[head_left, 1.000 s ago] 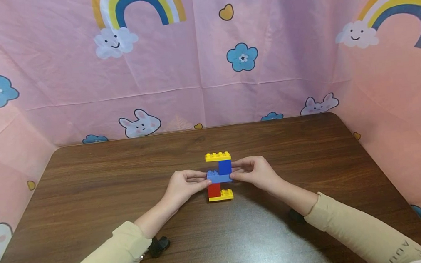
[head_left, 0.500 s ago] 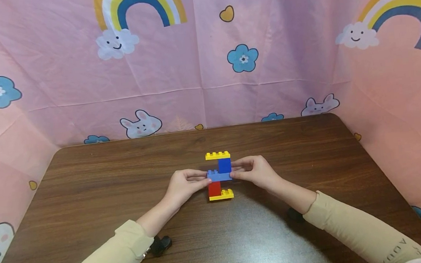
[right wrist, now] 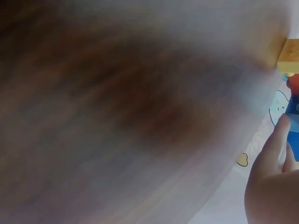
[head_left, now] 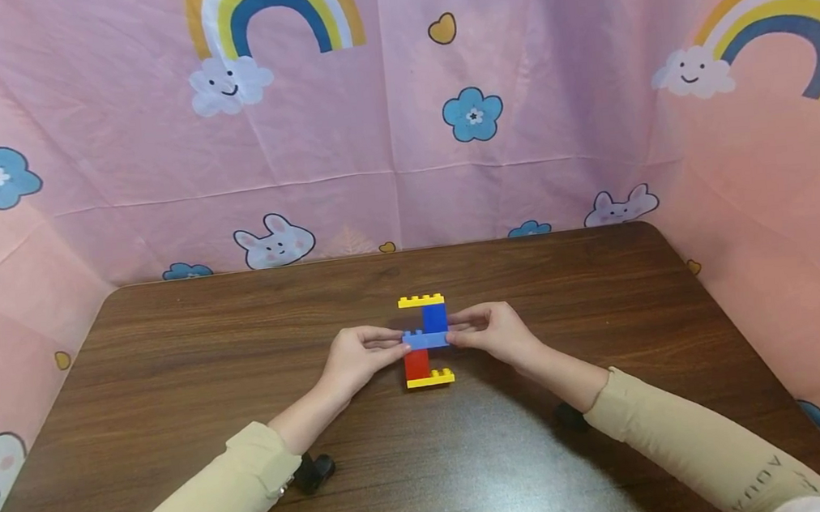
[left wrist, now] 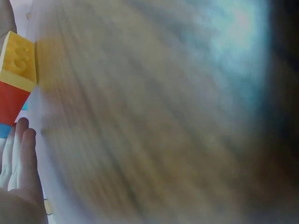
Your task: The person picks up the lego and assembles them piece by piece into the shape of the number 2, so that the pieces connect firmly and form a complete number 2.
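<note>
Between both hands, over the middle of the table, is a stack of toy building bricks. From the bottom come a yellow brick, a red brick, a light blue brick, a dark blue brick and a yellow top brick. My left hand pinches the light blue brick's left end, thumb in front. At its right end, my right hand pinches the same brick. The left wrist view catches the bottom yellow brick and red brick. Whether the stack touches the table I cannot tell.
A dark wooden table lies under the hands. Pink printed cloth hangs behind it and at both sides. Black objects show beside the left sleeve and the right sleeve, near the wrists.
The brick stack has tipped slightly, its top leaning away, so the upper yellow brick's studs show more edge-on. Both hands keep their hold and have risen slightly in the view.
</note>
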### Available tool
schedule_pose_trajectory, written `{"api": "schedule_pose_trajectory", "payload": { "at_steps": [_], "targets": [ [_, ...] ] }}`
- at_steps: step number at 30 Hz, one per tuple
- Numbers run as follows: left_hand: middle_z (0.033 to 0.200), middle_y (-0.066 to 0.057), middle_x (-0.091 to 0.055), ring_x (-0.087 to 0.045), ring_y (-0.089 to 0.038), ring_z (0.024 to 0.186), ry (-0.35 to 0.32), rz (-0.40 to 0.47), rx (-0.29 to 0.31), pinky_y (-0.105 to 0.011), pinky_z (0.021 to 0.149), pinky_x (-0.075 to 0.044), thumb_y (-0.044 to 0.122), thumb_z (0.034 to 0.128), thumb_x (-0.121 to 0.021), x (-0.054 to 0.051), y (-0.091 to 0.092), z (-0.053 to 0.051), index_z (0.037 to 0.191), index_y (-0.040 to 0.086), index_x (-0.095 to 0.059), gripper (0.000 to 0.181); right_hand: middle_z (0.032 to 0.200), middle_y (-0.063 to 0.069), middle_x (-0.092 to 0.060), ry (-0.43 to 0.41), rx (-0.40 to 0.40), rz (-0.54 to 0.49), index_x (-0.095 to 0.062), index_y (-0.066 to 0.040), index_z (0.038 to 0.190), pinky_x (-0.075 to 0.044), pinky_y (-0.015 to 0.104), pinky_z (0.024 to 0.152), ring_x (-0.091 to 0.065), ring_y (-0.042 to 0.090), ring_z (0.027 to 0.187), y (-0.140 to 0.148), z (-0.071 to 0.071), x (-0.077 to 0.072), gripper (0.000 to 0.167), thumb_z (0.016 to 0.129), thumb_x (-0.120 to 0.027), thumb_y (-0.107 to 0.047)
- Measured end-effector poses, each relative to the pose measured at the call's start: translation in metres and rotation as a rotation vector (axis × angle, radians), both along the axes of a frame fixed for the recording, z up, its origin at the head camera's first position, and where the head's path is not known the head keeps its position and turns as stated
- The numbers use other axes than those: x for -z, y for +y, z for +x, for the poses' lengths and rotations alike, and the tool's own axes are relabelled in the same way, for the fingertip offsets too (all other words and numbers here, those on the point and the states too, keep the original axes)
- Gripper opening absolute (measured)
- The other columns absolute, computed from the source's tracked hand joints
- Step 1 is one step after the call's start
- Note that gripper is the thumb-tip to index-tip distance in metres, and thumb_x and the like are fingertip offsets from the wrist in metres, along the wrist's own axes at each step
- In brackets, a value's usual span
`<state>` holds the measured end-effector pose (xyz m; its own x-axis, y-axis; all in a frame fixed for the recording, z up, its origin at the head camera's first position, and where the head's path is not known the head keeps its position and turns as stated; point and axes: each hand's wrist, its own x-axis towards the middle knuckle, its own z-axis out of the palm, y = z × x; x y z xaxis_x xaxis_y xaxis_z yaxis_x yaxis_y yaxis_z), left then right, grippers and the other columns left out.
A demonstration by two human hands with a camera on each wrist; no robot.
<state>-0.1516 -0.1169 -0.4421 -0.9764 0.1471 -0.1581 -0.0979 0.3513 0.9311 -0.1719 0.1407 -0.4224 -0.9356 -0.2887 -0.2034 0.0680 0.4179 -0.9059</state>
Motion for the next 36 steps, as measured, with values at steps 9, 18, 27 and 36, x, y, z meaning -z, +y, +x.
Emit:
{"api": "schedule_pose_trajectory", "payload": {
  "at_steps": [9, 18, 27, 36],
  "targets": [
    [0.111, -0.016, -0.082, -0.080, -0.026, 0.108, 0.034, -0.058, -0.009, -0.048, 0.105, -0.060, 0.018, 0.0917, -0.086, 0.0015, 0.0014, -0.0009, 0.115, 0.000, -0.081, 0.030, 0.115, 0.020, -0.080, 0.000, -0.011, 0.043, -0.076, 0.004, 0.125, -0.066, 0.037, 0.092, -0.081, 0.025, 0.101, -0.0002, 0.0002, 0.0029, 0.039, 0.093, -0.083, -0.018],
    [0.102, -0.015, -0.083, -0.081, -0.026, 0.101, 0.088, -0.133, 0.008, -0.046, 0.099, -0.062, 0.016, 0.0890, -0.088, -0.0018, 0.0044, -0.0027, 0.110, 0.000, -0.082, 0.027, 0.112, 0.019, -0.081, -0.038, 0.006, 0.038, -0.078, 0.004, 0.121, -0.066, 0.037, 0.091, -0.081, 0.023, 0.098, -0.0014, 0.0005, 0.0032, 0.035, 0.092, -0.084, -0.014],
    [0.102, -0.011, -0.084, -0.081, -0.023, 0.100, 0.103, -0.227, -0.007, -0.046, 0.098, -0.061, 0.024, 0.0871, -0.090, -0.0041, 0.0067, -0.0027, 0.104, 0.006, -0.086, 0.025, 0.108, 0.019, -0.082, -0.082, 0.022, 0.048, -0.078, 0.004, 0.119, -0.066, 0.038, 0.092, -0.082, 0.023, 0.095, -0.0010, 0.0001, 0.0028, 0.033, 0.092, -0.083, -0.015],
    [0.099, -0.009, -0.084, -0.082, -0.022, 0.098, 0.118, -0.260, -0.021, -0.044, 0.095, -0.061, 0.026, 0.0864, -0.090, -0.0040, 0.0049, -0.0040, 0.101, 0.009, -0.086, 0.023, 0.107, 0.020, -0.081, -0.103, 0.008, 0.029, -0.077, 0.006, 0.120, -0.066, 0.039, 0.093, -0.082, 0.024, 0.096, -0.0030, -0.0003, 0.0021, 0.033, 0.094, -0.082, -0.014]
  ]
}}
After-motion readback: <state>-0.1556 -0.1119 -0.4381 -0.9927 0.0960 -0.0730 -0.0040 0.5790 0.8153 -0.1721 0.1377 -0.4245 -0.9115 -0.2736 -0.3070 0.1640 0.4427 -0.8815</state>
